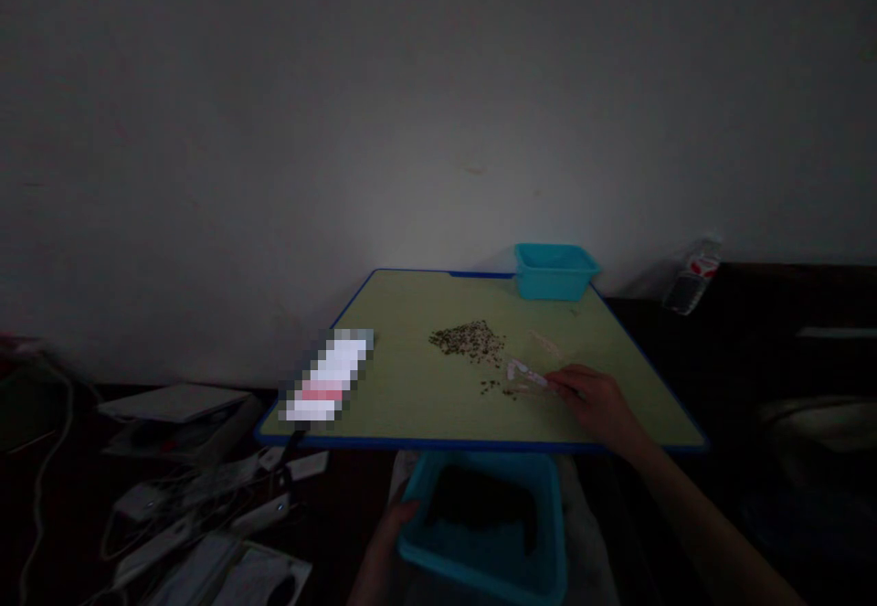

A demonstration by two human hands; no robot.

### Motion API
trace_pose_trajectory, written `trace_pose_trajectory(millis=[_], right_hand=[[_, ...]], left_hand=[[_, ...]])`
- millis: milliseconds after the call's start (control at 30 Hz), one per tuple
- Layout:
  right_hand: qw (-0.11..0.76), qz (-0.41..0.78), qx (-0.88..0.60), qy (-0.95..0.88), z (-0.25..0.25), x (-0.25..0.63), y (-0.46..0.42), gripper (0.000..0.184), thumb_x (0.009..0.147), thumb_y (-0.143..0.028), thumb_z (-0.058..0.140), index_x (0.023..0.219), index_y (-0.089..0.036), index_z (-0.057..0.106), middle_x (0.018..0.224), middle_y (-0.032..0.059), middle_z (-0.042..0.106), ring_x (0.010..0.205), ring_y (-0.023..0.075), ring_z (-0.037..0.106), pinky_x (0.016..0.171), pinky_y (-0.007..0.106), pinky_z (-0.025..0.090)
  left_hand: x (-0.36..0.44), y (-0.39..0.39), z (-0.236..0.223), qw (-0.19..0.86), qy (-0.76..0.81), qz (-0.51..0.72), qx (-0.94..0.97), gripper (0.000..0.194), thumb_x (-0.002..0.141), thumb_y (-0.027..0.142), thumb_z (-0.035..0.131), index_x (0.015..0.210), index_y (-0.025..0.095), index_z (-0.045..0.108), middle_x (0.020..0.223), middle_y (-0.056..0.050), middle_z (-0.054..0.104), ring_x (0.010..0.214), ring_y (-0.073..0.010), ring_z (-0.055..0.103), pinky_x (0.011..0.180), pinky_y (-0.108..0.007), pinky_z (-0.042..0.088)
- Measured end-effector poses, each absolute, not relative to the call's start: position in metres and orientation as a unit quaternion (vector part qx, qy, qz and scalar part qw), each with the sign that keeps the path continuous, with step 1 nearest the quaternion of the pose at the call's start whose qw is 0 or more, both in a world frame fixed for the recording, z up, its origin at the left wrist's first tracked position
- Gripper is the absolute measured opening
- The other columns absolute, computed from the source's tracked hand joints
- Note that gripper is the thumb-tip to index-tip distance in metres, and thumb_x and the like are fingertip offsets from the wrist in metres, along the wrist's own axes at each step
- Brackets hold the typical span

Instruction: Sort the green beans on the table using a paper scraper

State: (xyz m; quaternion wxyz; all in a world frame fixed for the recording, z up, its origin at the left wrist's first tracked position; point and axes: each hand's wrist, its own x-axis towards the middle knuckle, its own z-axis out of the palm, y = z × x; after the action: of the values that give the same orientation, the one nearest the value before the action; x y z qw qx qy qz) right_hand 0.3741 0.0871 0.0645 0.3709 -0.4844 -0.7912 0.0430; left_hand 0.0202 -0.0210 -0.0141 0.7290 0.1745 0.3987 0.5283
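My right hand point(589, 396) is closed around a slim, pale tool point(529, 372) whose exact kind is too dim to make out. The tool's tip points left, low over the board and close to a few stray dark grains point(497, 388). Beyond it lies a loose heap of small dark and pale grains point(470, 341). My left hand point(396, 522) grips the left side of a blue plastic basin point(483, 574) below the board's front edge. Dark material point(483, 501) covers part of the basin's bottom. Most of the left hand's fingers are hidden.
The blue-edged, pale yellow tabletop point(397, 304) bears a second blue basin point(556, 277) at its back right and a blurred-out phone point(329, 379) on its left. Cables and a power strip point(154, 551) lie at lower left. A plastic bottle point(693, 277) is at right, near the wall.
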Motion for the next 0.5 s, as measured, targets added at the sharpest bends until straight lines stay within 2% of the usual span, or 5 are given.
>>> trace_pose_trajectory(millis=[167,300,400,500], right_hand=[[0.375,0.052,-0.481,-0.790,0.065,0.375,0.088,0.030,0.102,-0.021,0.056,0.103,-0.021,0.086,0.100,0.0099,0.085,0.088,0.0249,0.081,0.082,0.036,0.066],[0.375,0.053,-0.490,-0.785,0.065,0.379,0.090,0.030,0.102,-0.022,0.056,0.103,-0.022,0.086,0.101,0.0095,0.085,0.089,0.0252,0.082,0.083,0.036,0.066],[0.377,0.046,-0.501,-0.778,0.063,0.386,0.090,0.028,0.102,-0.023,0.058,0.103,-0.023,0.086,0.100,0.0088,0.085,0.088,0.0255,0.081,0.083,0.036,0.065],[0.375,0.036,-0.517,-0.769,0.059,0.394,0.087,0.028,0.102,-0.024,0.058,0.102,-0.022,0.086,0.099,0.0089,0.085,0.088,0.0262,0.081,0.083,0.038,0.065]], left_hand=[[0.019,-0.015,-0.022,0.725,0.407,0.529,0.168,0.040,0.099,0.038,0.072,0.136,0.024,0.067,0.142,-0.011,0.070,0.119,-0.0291,0.071,0.097,-0.051,0.063],[0.017,-0.012,-0.043,0.723,0.438,0.513,0.149,0.040,0.099,0.041,0.071,0.136,0.025,0.068,0.144,-0.011,0.070,0.122,-0.0309,0.070,0.100,-0.054,0.061],[0.012,-0.014,-0.057,0.722,0.461,0.498,0.139,0.042,0.092,0.046,0.075,0.127,0.024,0.073,0.132,-0.013,0.077,0.128,-0.0396,0.068,0.106,-0.062,0.056],[0.007,-0.017,-0.064,0.712,0.480,0.493,0.139,0.032,0.076,0.048,0.085,0.101,0.029,0.082,0.100,-0.012,0.085,0.129,-0.0500,0.068,0.108,-0.064,0.052]])
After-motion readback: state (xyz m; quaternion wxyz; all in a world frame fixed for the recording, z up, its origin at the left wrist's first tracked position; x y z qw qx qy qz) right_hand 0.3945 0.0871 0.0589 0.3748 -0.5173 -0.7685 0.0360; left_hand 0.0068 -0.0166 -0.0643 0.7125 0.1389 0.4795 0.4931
